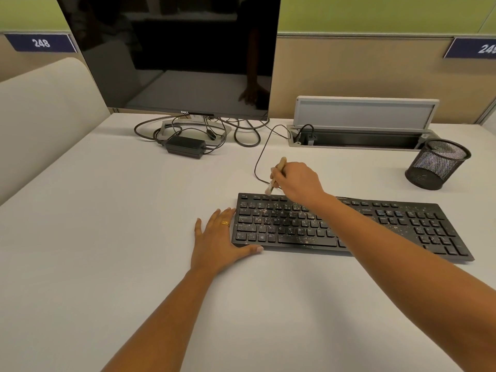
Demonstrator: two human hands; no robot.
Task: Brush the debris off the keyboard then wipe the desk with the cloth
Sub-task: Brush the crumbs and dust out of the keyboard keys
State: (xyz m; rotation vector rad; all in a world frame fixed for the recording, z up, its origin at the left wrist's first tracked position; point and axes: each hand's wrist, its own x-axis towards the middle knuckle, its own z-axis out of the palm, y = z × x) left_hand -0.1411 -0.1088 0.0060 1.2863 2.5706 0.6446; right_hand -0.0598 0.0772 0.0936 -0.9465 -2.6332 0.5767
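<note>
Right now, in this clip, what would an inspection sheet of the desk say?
Surface: white desk, no cloth in view.
Job's things: black keyboard, tan debris speckled over its left half; small brush tilted, bristles at the top-left key row.
Clutter: mesh pen cup, appears empty; power adapter.
Grip: right hand shut on the brush; left hand flat, bracing the keyboard's left edge.
Cables: keyboard cable runs to the open cable tray; tangle under the monitor.
Surroundings: beige partition, desk number labels.
</note>
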